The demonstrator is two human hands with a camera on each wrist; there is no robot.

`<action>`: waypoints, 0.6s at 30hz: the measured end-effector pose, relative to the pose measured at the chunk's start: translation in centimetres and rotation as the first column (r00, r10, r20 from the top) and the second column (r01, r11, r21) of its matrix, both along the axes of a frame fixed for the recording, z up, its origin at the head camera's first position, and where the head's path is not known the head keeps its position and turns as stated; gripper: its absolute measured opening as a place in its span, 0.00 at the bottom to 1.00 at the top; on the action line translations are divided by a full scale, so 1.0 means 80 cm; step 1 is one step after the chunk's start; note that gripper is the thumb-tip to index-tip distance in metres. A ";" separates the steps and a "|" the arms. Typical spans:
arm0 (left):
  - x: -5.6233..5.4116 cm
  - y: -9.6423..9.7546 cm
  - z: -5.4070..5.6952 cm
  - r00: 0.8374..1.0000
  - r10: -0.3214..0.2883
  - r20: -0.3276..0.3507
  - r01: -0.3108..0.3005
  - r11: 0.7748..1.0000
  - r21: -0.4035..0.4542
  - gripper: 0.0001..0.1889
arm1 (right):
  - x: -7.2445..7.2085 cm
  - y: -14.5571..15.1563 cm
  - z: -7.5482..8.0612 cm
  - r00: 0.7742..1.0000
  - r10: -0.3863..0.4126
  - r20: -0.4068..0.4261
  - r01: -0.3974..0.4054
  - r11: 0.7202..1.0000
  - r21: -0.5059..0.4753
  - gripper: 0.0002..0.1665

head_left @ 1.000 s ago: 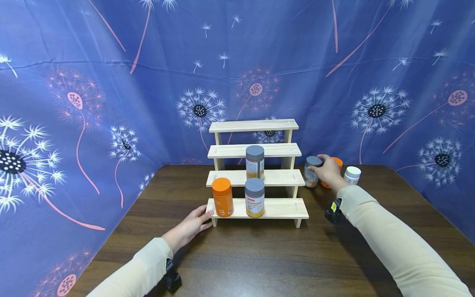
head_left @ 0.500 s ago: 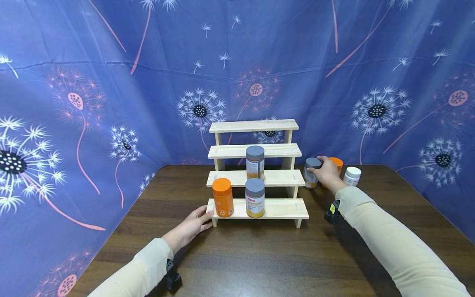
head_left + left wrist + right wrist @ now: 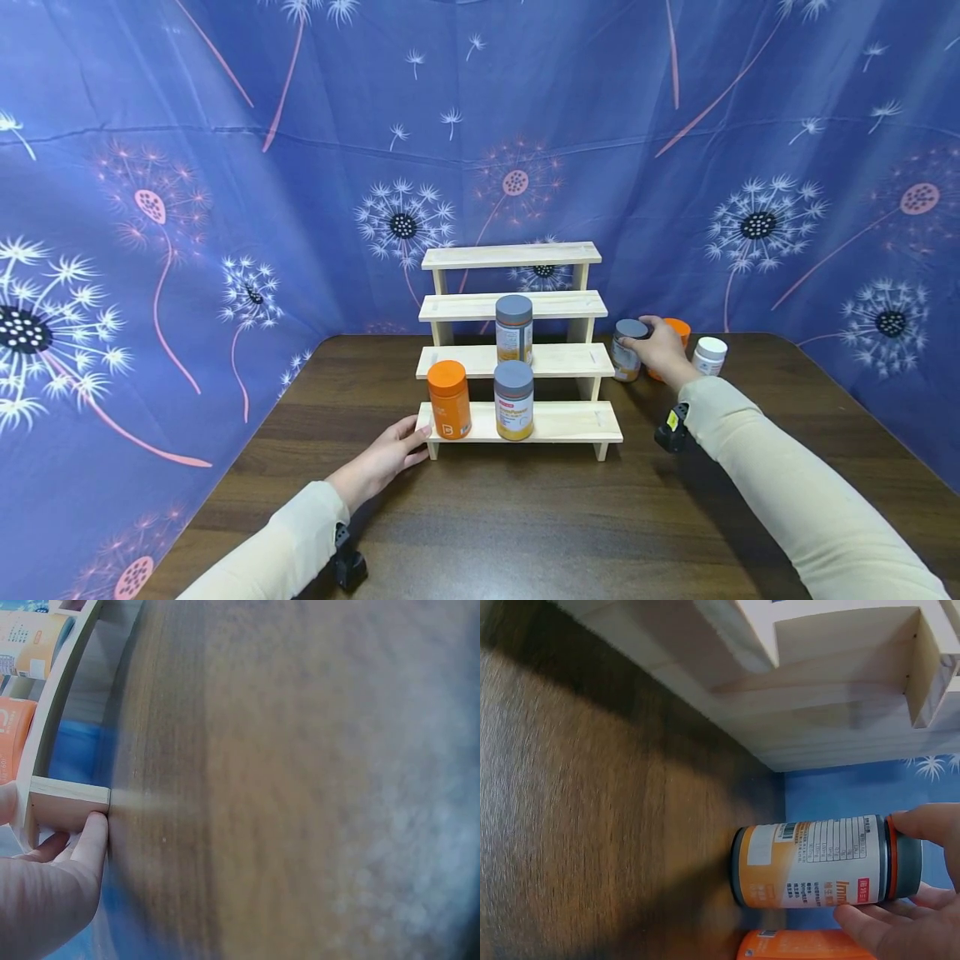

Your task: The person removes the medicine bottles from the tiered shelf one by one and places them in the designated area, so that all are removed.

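Right hand (image 3: 664, 347) is shifting only slightly toward the near left since a second ago, gripping the grey-lidded jar (image 3: 804, 862).
Jar is sitting upright to the right of the wooden stand (image 3: 576, 422), on the left side of the hand; thumb and fingers are clasping its lid from opposite sides. Orange-lidded jar (image 3: 678, 328) is standing just right of it. Left hand (image 3: 384, 457) is gripping the lowest step's left end.
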State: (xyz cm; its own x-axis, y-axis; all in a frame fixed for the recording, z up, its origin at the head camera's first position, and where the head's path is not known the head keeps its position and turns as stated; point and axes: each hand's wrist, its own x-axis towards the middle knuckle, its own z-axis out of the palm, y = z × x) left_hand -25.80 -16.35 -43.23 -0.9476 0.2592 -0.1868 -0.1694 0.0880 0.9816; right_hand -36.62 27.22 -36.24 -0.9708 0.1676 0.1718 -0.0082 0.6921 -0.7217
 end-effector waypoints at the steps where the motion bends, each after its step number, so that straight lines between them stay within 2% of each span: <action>1: 0.000 0.000 0.000 1.000 0.002 -0.001 -0.002 1.000 0.000 0.27 | 0.000 0.001 0.000 1.000 0.000 0.002 0.000 1.000 -0.012 0.41; 10: 0.000 -0.002 -0.001 1.000 -0.010 0.002 0.010 1.000 -0.010 0.28 | 0.001 0.002 0.001 1.000 -0.026 0.001 0.026 0.997 -0.073 0.40; 18: -0.003 -0.001 -0.004 1.000 -0.010 -0.005 0.010 1.000 -0.004 0.27 | 0.005 -0.003 0.020 0.998 -0.033 -0.058 0.027 0.995 -0.097 0.35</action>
